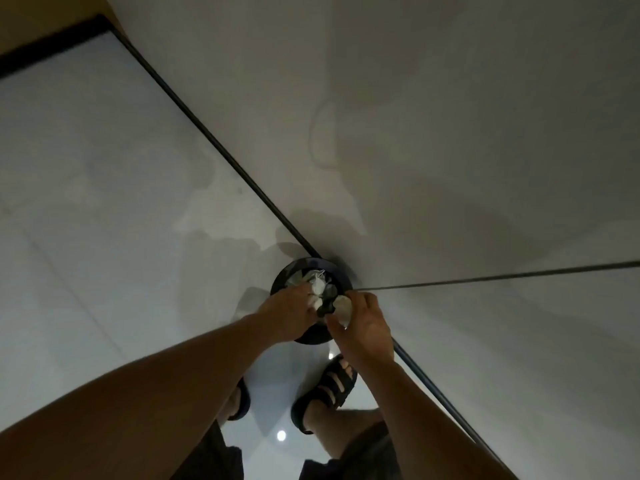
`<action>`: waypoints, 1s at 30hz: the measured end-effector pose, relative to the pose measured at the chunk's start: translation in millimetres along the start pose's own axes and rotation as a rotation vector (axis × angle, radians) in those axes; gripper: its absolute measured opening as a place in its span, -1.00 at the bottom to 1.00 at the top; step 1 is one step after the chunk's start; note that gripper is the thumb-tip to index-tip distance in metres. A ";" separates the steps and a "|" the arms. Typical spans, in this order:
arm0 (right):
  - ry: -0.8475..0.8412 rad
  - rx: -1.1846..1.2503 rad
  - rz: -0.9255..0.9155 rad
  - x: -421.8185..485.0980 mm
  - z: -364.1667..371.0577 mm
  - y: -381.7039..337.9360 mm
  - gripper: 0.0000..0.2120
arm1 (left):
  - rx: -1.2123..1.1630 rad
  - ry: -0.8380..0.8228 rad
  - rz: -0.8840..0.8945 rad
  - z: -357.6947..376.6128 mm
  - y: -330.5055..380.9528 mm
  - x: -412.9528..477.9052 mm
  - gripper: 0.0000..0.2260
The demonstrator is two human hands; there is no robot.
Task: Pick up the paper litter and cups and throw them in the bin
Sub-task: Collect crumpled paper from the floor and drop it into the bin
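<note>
A round black bin (282,278) stands on the floor in the corner where two walls meet. Crumpled white paper litter (318,284) lies inside it. My left hand (289,313) hangs over the bin's near left rim, its fingertips down among white paper scraps; whether they grip any is hidden. Over the near right rim, my right hand (365,327) pinches a pale paper cup (342,305) between thumb and fingers, above the bin's opening.
Glossy pale floor tiles (86,202) stretch to the left. Grey walls with a dark skirting line (207,136) close in behind and to the right. My feet in black sandals (329,386) stand just in front of the bin.
</note>
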State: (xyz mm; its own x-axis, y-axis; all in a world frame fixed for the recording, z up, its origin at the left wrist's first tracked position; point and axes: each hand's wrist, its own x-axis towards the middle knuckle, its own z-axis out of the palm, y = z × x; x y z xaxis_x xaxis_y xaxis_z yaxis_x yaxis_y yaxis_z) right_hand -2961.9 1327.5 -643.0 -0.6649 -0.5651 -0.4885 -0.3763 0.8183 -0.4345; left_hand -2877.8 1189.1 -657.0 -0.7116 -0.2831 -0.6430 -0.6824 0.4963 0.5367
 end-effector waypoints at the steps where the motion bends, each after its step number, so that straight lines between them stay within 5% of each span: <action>1: -0.011 0.050 0.007 13.6 12.7 8.8 -0.50 | -0.001 -0.011 -0.002 8.4 -5.5 16.8 -0.57; 7: -0.081 0.027 0.021 41.0 48.4 34.1 -0.39 | 0.067 0.031 -0.132 22.2 -33.1 46.4 -0.45; 14: -0.159 -0.044 -0.006 -19.4 -32.3 -9.6 -0.30 | 0.059 0.036 -0.167 -45.5 23.1 -25.9 -0.35; 22: -0.082 -0.111 -0.041 -90.8 -146.1 -68.4 -0.35 | 0.117 0.049 -0.067 -131.2 103.0 -118.5 -0.43; 30: 0.125 0.014 0.156 -156.4 -172.6 -95.8 -0.37 | 0.360 -0.087 0.208 -159.8 137.4 -158.2 -0.44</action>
State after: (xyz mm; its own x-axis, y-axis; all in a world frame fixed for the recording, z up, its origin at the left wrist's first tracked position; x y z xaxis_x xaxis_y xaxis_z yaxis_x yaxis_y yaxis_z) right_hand -2933.2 1355.6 -394.4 -0.7897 -0.4131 -0.4536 -0.2539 0.8931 -0.3713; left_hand -2885.7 1170.9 -394.3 -0.8006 -0.0836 -0.5933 -0.4128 0.7947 0.4450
